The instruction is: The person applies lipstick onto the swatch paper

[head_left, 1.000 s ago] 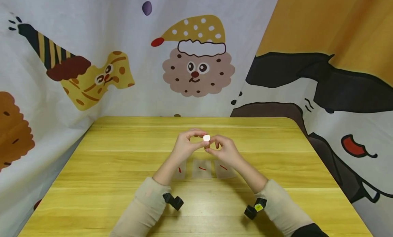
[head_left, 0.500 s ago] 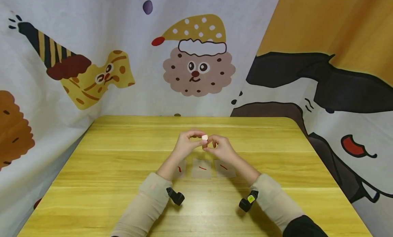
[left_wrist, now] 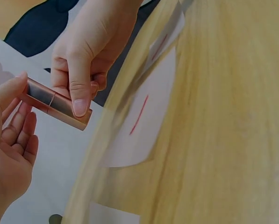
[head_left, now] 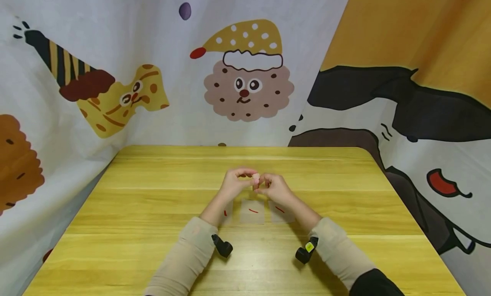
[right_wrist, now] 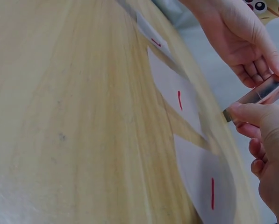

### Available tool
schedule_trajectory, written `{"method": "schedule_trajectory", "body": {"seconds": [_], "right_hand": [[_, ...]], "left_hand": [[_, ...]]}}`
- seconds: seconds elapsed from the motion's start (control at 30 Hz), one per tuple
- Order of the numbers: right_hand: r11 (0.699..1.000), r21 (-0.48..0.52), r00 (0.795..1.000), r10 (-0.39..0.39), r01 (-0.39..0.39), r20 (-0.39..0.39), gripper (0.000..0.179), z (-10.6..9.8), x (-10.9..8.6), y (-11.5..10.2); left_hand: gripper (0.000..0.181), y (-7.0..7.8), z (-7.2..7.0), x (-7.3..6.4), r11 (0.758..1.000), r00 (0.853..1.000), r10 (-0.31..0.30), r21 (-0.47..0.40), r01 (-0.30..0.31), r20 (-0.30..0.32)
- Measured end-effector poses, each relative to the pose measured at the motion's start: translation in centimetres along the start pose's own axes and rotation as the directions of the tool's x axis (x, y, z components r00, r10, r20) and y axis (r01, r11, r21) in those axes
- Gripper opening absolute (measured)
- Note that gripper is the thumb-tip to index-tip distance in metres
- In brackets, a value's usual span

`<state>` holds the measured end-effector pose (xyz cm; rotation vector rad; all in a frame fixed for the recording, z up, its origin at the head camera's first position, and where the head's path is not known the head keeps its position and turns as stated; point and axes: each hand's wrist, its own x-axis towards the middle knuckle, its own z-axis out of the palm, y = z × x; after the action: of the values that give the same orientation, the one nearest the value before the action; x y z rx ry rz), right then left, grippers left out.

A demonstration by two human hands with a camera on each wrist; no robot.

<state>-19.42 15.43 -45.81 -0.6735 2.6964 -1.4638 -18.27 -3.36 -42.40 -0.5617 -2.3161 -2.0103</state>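
Observation:
A capped rose-gold lipstick tube (left_wrist: pixel 49 103) with a seam at its middle is held between both hands above the table. My left hand (head_left: pixel 235 185) pinches one end between thumb and fingers, its other fingers loosely bent in the left wrist view. The opposite end is pinched by my right hand (head_left: pixel 279 189), thumb lying flat on the tube in the right wrist view. Just below the hands lie three white paper squares in a row, each with a red streak: the left square (head_left: pixel 228 217), partly behind the left forearm, the middle square (head_left: pixel 252 218) and the right square (head_left: pixel 281 216).
The light wooden table (head_left: pixel 134 228) runs back to a hanging cloth (head_left: pixel 184 130) printed with cartoon food figures. A small black camera is strapped to each wrist: the left camera (head_left: pixel 222 246) and the right camera (head_left: pixel 306 251).
Both hands have come slightly lower in the head view with the lipstick. Its pale bright end now shows less, so the tube's tilt has shifted. The paper squares stay put.

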Motion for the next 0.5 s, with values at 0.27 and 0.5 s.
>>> {"method": "schedule_trajectory", "body": {"seconds": [0.27, 0.5], "right_hand": [[1.0, 0.004, 0.999, 0.029, -0.029, 0.027, 0.014, 0.3, -0.1, 0.5], [0.999, 0.0, 0.998, 0.044, -0.044, 0.034, 0.015, 0.5, -0.1, 1.0]], "left_hand": [[0.027, 1.5, -0.2, -0.7, 1.0, 0.998, -0.031, 0.007, 0.03, 0.053], [0.027, -2.1, 0.4, 0.2, 0.999, 0.999, -0.044, -0.005, 0.044, 0.031]]}}
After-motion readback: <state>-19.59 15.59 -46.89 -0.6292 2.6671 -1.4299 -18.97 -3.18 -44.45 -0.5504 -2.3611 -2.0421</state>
